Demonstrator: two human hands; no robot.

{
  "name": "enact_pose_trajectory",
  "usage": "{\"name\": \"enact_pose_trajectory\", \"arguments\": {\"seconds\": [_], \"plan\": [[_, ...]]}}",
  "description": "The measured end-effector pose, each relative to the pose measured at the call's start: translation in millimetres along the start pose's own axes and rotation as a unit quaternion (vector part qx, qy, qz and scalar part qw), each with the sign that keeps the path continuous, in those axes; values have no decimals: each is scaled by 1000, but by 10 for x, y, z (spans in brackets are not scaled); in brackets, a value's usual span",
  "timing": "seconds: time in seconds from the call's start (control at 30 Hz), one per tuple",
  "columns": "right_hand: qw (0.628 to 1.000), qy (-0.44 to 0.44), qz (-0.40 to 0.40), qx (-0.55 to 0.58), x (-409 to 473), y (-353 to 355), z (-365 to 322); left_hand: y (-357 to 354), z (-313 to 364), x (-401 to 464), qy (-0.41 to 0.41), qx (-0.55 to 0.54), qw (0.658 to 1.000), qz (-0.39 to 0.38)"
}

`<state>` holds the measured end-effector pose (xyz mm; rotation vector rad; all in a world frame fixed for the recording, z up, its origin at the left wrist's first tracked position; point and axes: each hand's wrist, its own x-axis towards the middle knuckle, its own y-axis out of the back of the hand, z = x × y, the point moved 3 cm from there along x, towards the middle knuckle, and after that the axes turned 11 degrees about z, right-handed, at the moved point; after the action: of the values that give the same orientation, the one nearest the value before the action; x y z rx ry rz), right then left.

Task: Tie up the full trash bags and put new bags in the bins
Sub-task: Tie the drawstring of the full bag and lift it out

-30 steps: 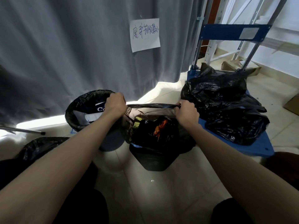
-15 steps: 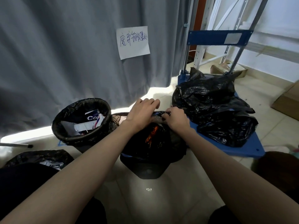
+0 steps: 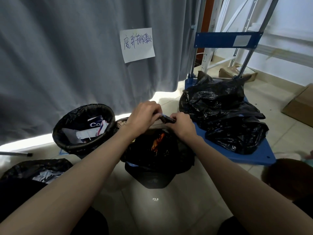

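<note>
A full black trash bag [image 3: 159, 150] sits in a dark bin [image 3: 152, 178] on the floor in front of me, with orange and dark waste showing through its mouth. My left hand [image 3: 144, 116] and my right hand [image 3: 182, 125] meet above it. Both pinch the bag's gathered top edges [image 3: 166, 119], which form a dark twisted strip between the two hands. A second bin [image 3: 83, 126] lined with a black bag stands to the left, full of white and blue paper.
A blue platform cart [image 3: 250, 150] at the right carries tied black bags [image 3: 225, 116]. Another black bag with waste [image 3: 39, 170] lies at lower left. A grey curtain [image 3: 67, 56] with a paper note [image 3: 137, 44] hangs behind. Cardboard boxes [image 3: 299, 107] sit far right.
My hands held the bag's rim wide apart a second ago. They have come together over the bag, drawing its top edges into one bunch between them.
</note>
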<state>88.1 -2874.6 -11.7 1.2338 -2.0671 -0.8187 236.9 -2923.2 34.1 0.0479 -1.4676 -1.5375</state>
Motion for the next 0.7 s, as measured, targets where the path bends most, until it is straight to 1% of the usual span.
{"name": "enact_pose_trajectory", "arguments": {"seconds": [0.13, 0.33, 0.4, 0.53, 0.57, 0.63, 0.7], "plan": [[999, 3, 4, -33, -7, -55, -27, 70, -7, 24, 54, -42, 998, 15], [998, -5, 10, -60, 4, -125, -88, 76, -7, 54, 102, -97, 989, 45], [998, -8, 15, -61, 10, -134, -113, 74, -25, 71, 135, -126, 981, 61], [998, -33, 5, -52, 12, -113, -33, 140, -60, 140, 207, -188, 952, 127], [998, -44, -1, -47, 12, -116, 11, 157, -66, 158, 212, -198, 948, 133], [998, -59, -12, -33, 11, -131, 78, 176, -51, 180, 198, -194, 954, 115], [999, -45, -16, -7, -4, -143, 53, 172, -37, 180, 183, -185, 961, 90]]}}
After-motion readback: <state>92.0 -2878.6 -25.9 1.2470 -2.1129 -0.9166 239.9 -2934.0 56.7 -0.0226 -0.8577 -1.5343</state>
